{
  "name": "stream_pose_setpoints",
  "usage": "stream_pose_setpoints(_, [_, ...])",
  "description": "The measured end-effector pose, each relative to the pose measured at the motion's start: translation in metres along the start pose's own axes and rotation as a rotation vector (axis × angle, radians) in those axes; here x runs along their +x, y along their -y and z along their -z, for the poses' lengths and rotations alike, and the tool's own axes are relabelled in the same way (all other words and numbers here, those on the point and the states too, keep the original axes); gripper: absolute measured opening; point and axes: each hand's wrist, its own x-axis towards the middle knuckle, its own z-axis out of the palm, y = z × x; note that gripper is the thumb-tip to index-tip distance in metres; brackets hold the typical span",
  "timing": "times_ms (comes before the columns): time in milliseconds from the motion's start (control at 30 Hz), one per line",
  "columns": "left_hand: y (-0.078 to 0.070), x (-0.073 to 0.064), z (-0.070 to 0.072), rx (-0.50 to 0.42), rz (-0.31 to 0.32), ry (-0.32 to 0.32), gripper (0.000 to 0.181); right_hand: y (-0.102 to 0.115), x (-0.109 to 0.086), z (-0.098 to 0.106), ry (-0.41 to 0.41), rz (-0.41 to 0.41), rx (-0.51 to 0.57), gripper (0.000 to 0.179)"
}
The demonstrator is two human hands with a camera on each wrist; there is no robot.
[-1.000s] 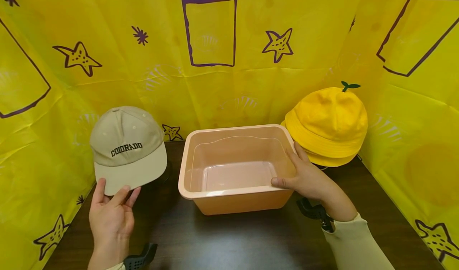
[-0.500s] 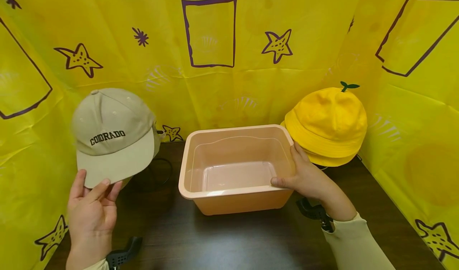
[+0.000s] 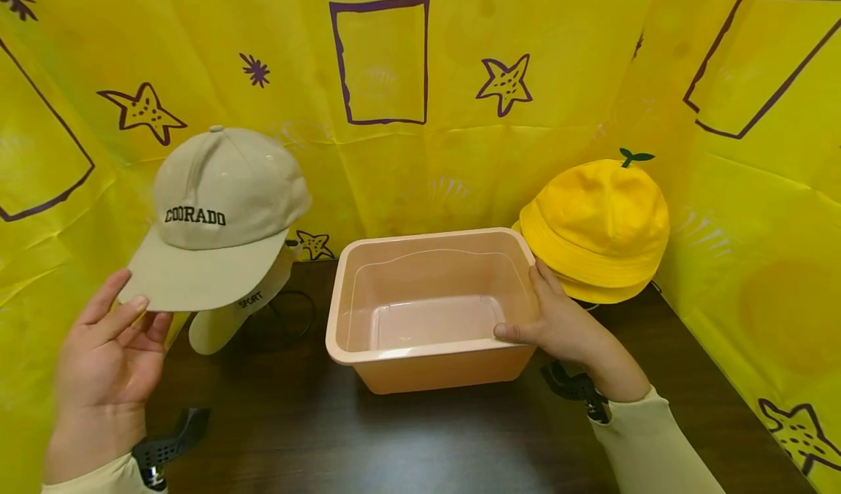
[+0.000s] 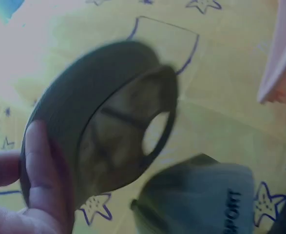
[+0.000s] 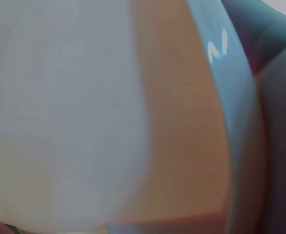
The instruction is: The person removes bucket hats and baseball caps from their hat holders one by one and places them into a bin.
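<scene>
In the head view my left hand [image 3: 108,370] pinches the brim of a beige baseball cap [image 3: 230,180] lettered on the front, holding it raised and tilted. Its underside and back opening show in the left wrist view, the cap [image 4: 118,126] gripped at the brim's edge. Below it sits a second pale cap [image 3: 220,326] marked SPORT, partly covered in the head view. My right hand [image 3: 568,330] grips the right front corner of a peach plastic tub [image 3: 427,352], thumb over the front rim. The right wrist view is filled by the tub's wall [image 5: 186,126] and rim.
A stack of yellow brimmed hats [image 3: 604,224] with a green sprout stands behind the tub's right side. Yellow patterned cloth [image 3: 388,166] encloses the dark wooden table [image 3: 394,443] at back and sides. A thin dark loop [image 3: 302,315] lies beside the pale cap.
My left hand has lifted the beige cap up off the pale cap and moved left, uncovering the SPORT lettering. My right hand and the tub stay in place.
</scene>
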Motion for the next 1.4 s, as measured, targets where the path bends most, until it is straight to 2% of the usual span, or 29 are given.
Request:
stream_pose_setpoints(100, [-0.005, 0.008, -0.005, 0.020, 0.128, 0.160, 0.041, 0.000, 0.000, 0.000, -0.002, -0.001, 0.000, 0.129])
stream_pose_setpoints(233, [-0.005, 0.017, -0.015, 0.063, 0.292, 0.332, 0.045, -0.001, 0.001, 0.000, -0.008, 0.009, 0.007, 0.129])
stream_pose_setpoints(300, [-0.003, 0.022, -0.020, 0.088, 0.367, 0.388, 0.047, -0.001, 0.000, 0.000, -0.011, 0.011, 0.009, 0.129])
stream_pose_setpoints(400, [0.003, 0.027, -0.026, 0.146, 0.465, 0.435, 0.049, -0.001, 0.000, 0.000, -0.008, 0.005, 0.016, 0.129])
stream_pose_setpoints(600, [0.014, 0.037, -0.039, 0.310, 0.587, 0.444, 0.047, 0.000, -0.001, -0.001, 0.010, -0.027, 0.010, 0.130])
stream_pose_setpoints(800, [0.031, 0.048, -0.049, 0.430, 0.653, 0.461, 0.043, 0.001, -0.002, 0.000, 0.001, -0.015, 0.009, 0.128])
stream_pose_setpoints(867, [0.039, 0.052, -0.053, 0.489, 0.668, 0.449, 0.041, 0.001, -0.002, 0.000, 0.001, -0.013, 0.008, 0.129])
stream_pose_setpoints(1067, [0.077, 0.060, -0.067, 0.732, 0.704, 0.373, 0.033, 0.000, -0.002, 0.000, -0.003, -0.003, 0.005, 0.129])
stream_pose_setpoints(1200, [0.107, 0.067, -0.077, 0.896, 0.750, 0.325, 0.047, 0.000, -0.002, 0.000, -0.003, 0.002, -0.011, 0.129])
stream_pose_setpoints(1400, [0.148, 0.077, -0.086, 1.033, 0.850, 0.318, 0.055, 0.001, -0.001, 0.000, 0.001, 0.015, -0.012, 0.128])
